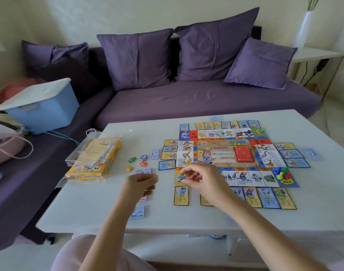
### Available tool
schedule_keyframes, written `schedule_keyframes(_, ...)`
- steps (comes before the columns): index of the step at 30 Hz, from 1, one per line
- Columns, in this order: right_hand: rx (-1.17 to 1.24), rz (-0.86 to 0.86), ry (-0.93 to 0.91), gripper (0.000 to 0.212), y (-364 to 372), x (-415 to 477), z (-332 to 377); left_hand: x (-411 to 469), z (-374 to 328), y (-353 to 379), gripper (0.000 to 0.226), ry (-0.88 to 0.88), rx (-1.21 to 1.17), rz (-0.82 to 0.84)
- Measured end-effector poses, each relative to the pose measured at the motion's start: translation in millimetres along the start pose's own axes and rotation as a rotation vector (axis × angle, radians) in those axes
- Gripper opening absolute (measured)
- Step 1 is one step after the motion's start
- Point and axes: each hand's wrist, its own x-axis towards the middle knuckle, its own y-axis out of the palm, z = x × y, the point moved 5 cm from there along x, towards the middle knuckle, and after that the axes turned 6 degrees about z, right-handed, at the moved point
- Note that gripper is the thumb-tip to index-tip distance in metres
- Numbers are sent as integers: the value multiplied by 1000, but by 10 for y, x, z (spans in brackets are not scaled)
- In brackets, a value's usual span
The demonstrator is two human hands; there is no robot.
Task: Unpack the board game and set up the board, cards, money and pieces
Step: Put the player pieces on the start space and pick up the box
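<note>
One figure (pixel 180 178) in right hand's (pixel 203 179) curled fingers (pixel 187 171)

matt white table (pixel 186 216), purple cloth sofa (pixel 186 98), glossy cards (pixel 181 195)

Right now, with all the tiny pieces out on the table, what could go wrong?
The right hand pinches a small blue figure above a corner of the board. Its wrist passes over the near row of cards, so a low sweep might push them crooked. The four loose figures sit close to the left hand and could get knocked. The blue money stack lies near the front edge of the table and might slide off.
</note>
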Motion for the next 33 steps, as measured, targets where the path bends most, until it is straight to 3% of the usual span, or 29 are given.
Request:
schedule_keyframes(4,19,-2,-97,28,-216,-138,117,-232,-329,577,16,-95,-243,361)
schedule_keyframes(9,-20,-97,-145,27,-622,-369,94,-275,-534,999,29,-81,-177,562)
schedule_keyframes(11,-64,-161,-148,24,-788,-464,55,-285,-612,1210,22,-68,-162,607)
schedule_keyframes(16,-92,-335,-32,24,-1206,-718,-304,-211,-759,1740,13,16,-43,585)
schedule_keyframes(20,-195,-585,363,10,-1633,-1035,-1120,-69,-833,2047,7,179,220,473)
schedule_keyframes(22,-197,-597,560,8,-1714,-1169,-1489,-14,-835,2128,9,215,290,451)
schedule_keyframes(25,-243,-540,716,10,-1690,-1254,-1776,32,-828,2182,14,252,402,429)
schedule_keyframes(33,-257,-512,765,15,-1650,-1238,-1834,200,-726,2108,17,230,434,418)
